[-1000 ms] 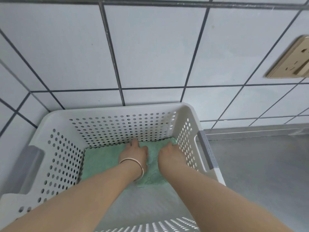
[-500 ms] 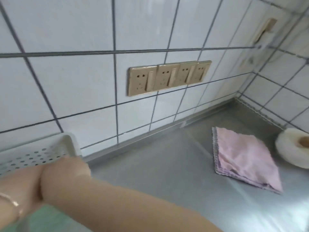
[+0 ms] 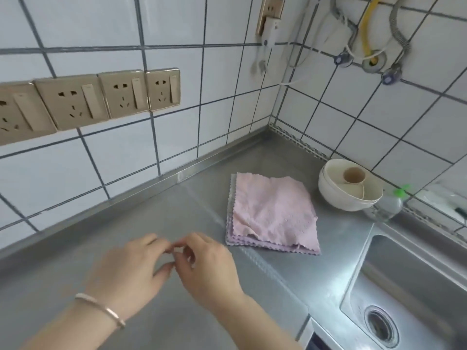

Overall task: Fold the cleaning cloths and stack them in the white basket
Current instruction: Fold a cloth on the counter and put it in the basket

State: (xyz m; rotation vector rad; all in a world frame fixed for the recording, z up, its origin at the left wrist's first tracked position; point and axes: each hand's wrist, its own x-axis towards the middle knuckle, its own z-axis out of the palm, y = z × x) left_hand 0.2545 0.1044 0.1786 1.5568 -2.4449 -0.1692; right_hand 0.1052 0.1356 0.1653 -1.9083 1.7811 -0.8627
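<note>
Item 1, lower centre of the frame: left hand [image 3: 131, 271], a bangle [image 3: 101, 309] on its wrist, and right hand [image 3: 204, 266], held together above the steel counter [image 3: 151, 218]. Fingers loosely curled, fingertips meeting; neither hand holds anything that can be made out, though the contact point is blurred.

Item 2, right of centre: pile of cleaning cloths [image 3: 274, 214], pink on top, lilac scalloped edges showing beneath. It lies flat on the counter, up and to the right of the hands, apart from them, the near-left corner closest to the right hand.

Item 3, lower right: sink [image 3: 409, 286] with its drain, just beside the pile's near edge.

Item 4, right, beyond the cloths: white bowls [image 3: 348, 190], nested, a small cup inside; a clear bottle [image 3: 386, 205] next to them.

Item 5, left and upper frame: row of wall sockets [image 3: 96, 99] on the tiled wall; hoses at upper right.

The white basket is not in view.

Risks, as judged: the cloths lie stacked, so a pinch at the corner may lift several layers rather than one; a careless drag toward the near right could drop the pile into the sink, and a sweep backward could knock the bowls.
</note>
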